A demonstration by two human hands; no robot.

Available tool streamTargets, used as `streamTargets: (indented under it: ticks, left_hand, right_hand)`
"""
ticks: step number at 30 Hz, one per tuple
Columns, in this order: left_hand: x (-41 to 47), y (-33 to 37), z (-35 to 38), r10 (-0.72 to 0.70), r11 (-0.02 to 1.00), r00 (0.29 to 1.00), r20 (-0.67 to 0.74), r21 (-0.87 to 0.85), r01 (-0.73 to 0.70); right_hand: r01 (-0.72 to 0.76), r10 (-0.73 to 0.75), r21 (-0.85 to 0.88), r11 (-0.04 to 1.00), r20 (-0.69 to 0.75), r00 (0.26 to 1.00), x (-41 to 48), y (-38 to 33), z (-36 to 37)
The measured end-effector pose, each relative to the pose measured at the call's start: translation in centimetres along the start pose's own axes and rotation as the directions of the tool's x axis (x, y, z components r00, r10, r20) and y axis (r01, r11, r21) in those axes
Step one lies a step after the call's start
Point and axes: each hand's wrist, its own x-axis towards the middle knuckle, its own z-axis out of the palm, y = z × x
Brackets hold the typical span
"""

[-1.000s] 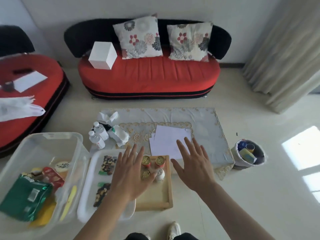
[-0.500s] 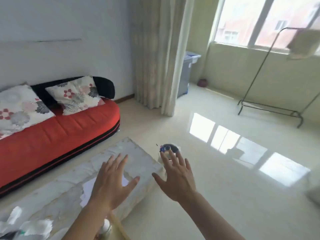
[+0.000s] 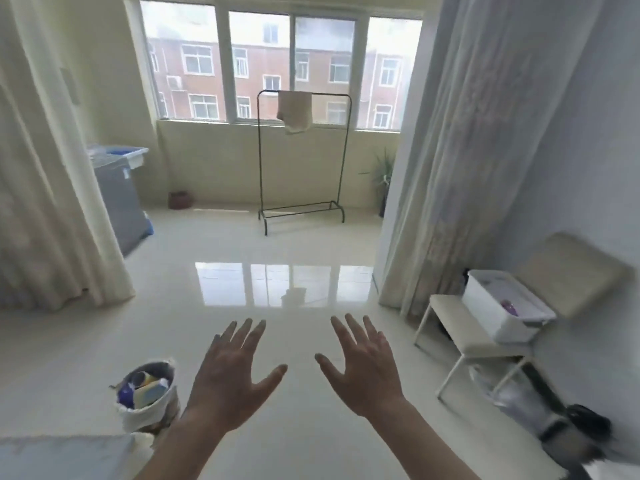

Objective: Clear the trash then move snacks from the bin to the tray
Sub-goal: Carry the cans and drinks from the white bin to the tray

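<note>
My left hand (image 3: 231, 374) and my right hand (image 3: 363, 367) are held out side by side above the glossy floor, fingers spread, both empty. A small trash bin (image 3: 149, 398) lined with a white bag sits on the floor just left of my left hand, with several wrappers inside. A corner of the low table with its pale cloth (image 3: 65, 455) shows at the bottom left. The snack bin, the trays and the snacks are out of view.
A chair (image 3: 485, 341) at the right carries a white storage box (image 3: 502, 310). A black clothes rack (image 3: 303, 161) stands by the window. A grey container (image 3: 121, 199) stands at the left behind a curtain (image 3: 45, 188). Dark bags (image 3: 568, 424) lie under the chair.
The view has swung right, from the table and red sofa to the window side of the room. Both hands stayed spread and empty, and the trash bin now lies at the lower left.
</note>
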Motion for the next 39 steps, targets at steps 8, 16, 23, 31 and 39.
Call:
streamTargets:
  ticks: [8, 16, 23, 31, 39]
  left_hand:
    - [12.1, 17.0, 6.3, 0.254, 0.965, 0.967, 0.035, -0.072, -0.251]
    - [21.7, 32.8, 11.8, 0.419, 0.899, 0.907, 0.037, -0.156, -0.409]
    - [29.4, 40.9, 14.7, 0.522, 0.842, 0.851, 0.054, -0.194, -0.504]
    - [40.3, 45.9, 20.9, 0.635, 0.763, 0.767, 0.089, -0.232, -0.604]
    - [53.3, 49.3, 25.3, 0.761, 0.633, 0.642, 0.089, -0.317, -0.706]
  right_hand:
    - [-0.236, 0.229, -0.065, 0.97, -0.095, 0.969, 1.7, 18.4, -5.1]
    - [-0.331, 0.304, -0.162, 0.929, -0.171, 0.937, 4.3, 32.8, -12.0]
    - [-0.444, 0.4, -0.198, 0.874, -0.227, 0.888, 7.5, 41.4, -15.7]
    - [-0.545, 0.5, -0.138, 0.827, -0.264, 0.825, 12.9, 48.2, -13.5]
    - [-0.694, 0.648, -0.066, 0.717, -0.305, 0.698, 21.0, 53.7, -12.4]
